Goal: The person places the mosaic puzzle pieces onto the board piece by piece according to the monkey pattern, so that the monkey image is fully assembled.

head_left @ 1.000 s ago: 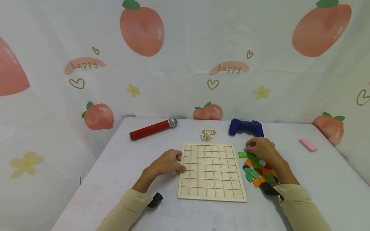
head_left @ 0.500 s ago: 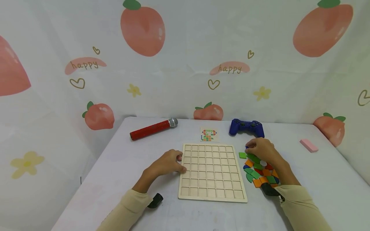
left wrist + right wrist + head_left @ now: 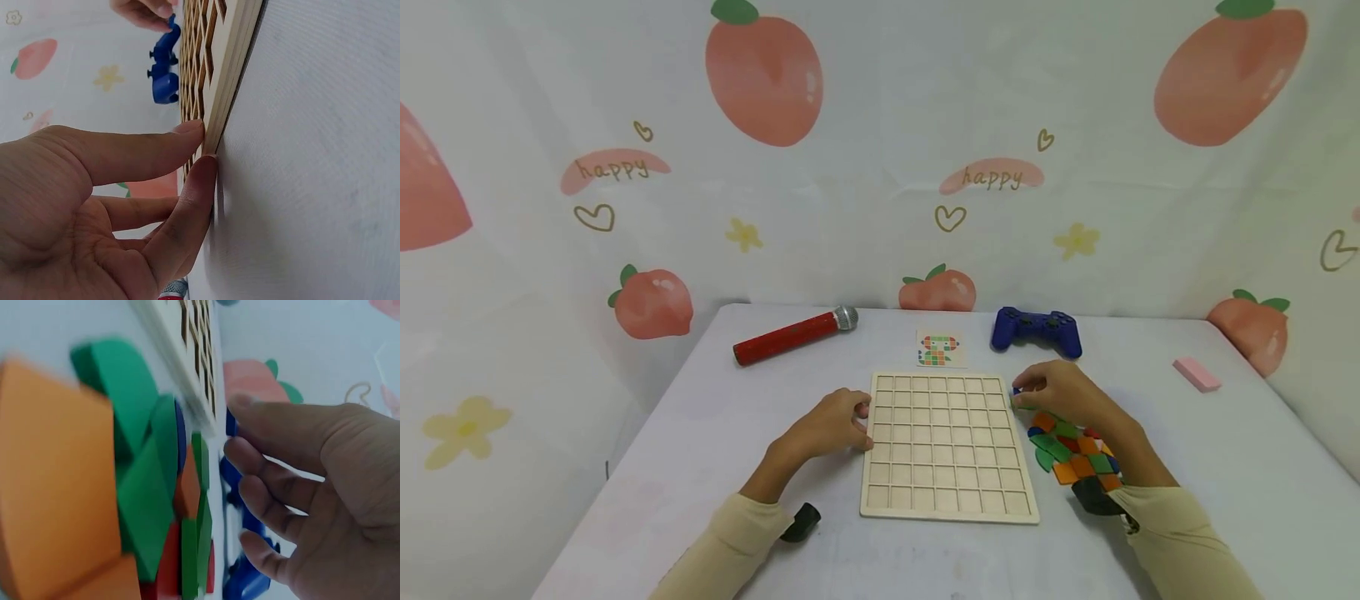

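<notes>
My left hand (image 3: 831, 423) holds the left edge of the pale wooden grid board (image 3: 951, 518); in the left wrist view, the thumb (image 3: 187, 134) and a curled finger meet at the board's side. No tiles lie in the board's squares. Just beyond the board's upper right edge, my right hand (image 3: 1060, 392) pinches a small blue tile (image 3: 231, 424) between thumb and forefinger. Its exact shape is mostly hidden by the fingertips. Below that hand lies a loose heap of orange, green, red and blue tiles (image 3: 1081, 467), partly covered by the wrist.
A card with a coloured mosaic picture (image 3: 942, 349) lies behind the board. Farther back are a red microphone (image 3: 793, 336) and a blue game controller (image 3: 1036, 332). A pink block (image 3: 1197, 374) sits at the right. A printed white cloth (image 3: 850, 208) hangs behind the table.
My right hand has moved left from the top of the heap toward the board, carrying the blue tile. My left thumb has drawn back slightly on the board's rim.
</notes>
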{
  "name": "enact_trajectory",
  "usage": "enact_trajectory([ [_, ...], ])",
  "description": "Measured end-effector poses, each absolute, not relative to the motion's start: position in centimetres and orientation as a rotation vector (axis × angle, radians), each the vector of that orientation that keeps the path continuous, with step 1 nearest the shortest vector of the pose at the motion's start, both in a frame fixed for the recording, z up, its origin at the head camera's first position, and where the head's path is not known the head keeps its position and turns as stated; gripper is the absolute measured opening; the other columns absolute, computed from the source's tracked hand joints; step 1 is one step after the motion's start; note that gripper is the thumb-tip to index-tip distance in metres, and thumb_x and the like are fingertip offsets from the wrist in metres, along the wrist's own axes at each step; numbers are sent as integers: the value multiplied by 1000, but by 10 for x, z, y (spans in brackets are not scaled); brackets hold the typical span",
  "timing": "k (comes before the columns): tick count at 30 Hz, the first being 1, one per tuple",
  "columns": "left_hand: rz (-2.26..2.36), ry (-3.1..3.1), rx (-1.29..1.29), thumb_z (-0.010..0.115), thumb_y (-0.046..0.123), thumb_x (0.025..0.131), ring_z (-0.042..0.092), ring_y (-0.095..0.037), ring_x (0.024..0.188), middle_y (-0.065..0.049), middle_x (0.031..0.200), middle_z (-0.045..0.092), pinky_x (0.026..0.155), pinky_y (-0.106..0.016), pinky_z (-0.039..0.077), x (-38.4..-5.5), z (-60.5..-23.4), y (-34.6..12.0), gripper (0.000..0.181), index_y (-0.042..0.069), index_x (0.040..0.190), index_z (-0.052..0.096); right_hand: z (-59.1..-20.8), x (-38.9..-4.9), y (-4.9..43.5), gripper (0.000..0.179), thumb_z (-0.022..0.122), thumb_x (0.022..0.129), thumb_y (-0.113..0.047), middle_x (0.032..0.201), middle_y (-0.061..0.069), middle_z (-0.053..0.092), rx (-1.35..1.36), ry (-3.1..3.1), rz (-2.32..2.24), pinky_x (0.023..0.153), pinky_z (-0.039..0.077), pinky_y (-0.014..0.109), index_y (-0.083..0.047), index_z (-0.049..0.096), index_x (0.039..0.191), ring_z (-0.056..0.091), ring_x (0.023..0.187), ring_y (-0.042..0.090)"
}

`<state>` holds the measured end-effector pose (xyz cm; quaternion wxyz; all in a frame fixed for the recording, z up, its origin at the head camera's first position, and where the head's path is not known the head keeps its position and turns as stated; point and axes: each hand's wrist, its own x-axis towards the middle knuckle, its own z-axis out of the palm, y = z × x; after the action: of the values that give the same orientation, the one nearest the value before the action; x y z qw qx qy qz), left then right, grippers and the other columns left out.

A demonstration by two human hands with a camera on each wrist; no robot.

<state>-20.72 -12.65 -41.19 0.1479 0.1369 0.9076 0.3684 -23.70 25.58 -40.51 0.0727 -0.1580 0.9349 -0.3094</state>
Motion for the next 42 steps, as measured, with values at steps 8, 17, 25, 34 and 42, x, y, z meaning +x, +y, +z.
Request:
enact_trajectory([
  [8,1077,2606,402,87,-2,81,60,-15,87,-7,106,59,72,-28,52,-207,-412,-127,66,-11,140,58,-404,-229,235,28,84,91,-28,99,-1,76,-518,2724,-926,79,53,32,-7,80,110,62,90,16],
  [17,1085,2596,389,87,-2,81,61,-15,87,-7,107,60,72,-28,53,-208,-412,-128,67,-11,141,57,-407,-225,224,21,83,92,-20,96,-2,74,-565,2701,-880,79,53,34,-7,80,108,60,88,16],
  [25,1080,2593,373,87,-2,82,62,-16,88,-7,107,60,74,-29,54,-208,-412,-127,67,-10,141,57,-407,-224,222,24,85,91,-19,98,-1,75,-555,2691,-889,81,54,35,-6,80,110,62,88,15],
  [34,1085,2588,375,87,-2,82,61,-16,88,-7,107,60,74,-29,54,-209,-412,-125,67,-10,141,57,-403,-223,227,25,84,91,-17,100,-1,76,-585,2671,-917,84,56,35,-5,79,112,66,90,14],
  [42,1103,2583,360,87,-3,81,62,-16,88,-8,107,61,73,-29,54,-209,-412,-127,66,-10,140,58,-402,-226,242,31,82,93,-19,96,-1,72,-556,2654,-979,77,53,30,-5,76,119,62,88,17],
])
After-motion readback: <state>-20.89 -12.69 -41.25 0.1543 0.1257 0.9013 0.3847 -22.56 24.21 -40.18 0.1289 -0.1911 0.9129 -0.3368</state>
